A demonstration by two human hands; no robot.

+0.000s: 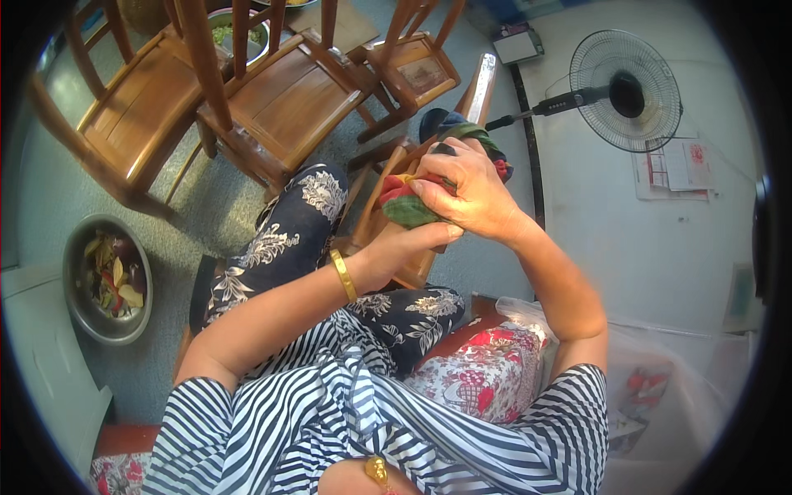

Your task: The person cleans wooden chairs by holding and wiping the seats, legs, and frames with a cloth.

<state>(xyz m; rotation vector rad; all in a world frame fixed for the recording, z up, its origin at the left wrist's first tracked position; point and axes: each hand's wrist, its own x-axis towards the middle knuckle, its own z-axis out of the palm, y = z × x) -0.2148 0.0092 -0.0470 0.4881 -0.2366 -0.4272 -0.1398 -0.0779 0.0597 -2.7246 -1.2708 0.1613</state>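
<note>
A multicoloured checked cloth in green, red, yellow and blue is bunched up in front of me. My right hand grips it from above, fingers curled over the folds. From below, my left hand holds the near end, its thumb along the underside and its other fingers hidden. A gold bracelet circles my left wrist. Beneath and behind the cloth stands a wooden chair, with part of its shiny rail rising beyond my hands. Whether the cloth touches this chair I cannot tell.
Several wooden chairs crowd the far left. A metal basin with vegetable scraps stands on the floor at left. A pedestal fan is at upper right by the wall. Beside my lap lies a floral cushion, near plastic sheeting.
</note>
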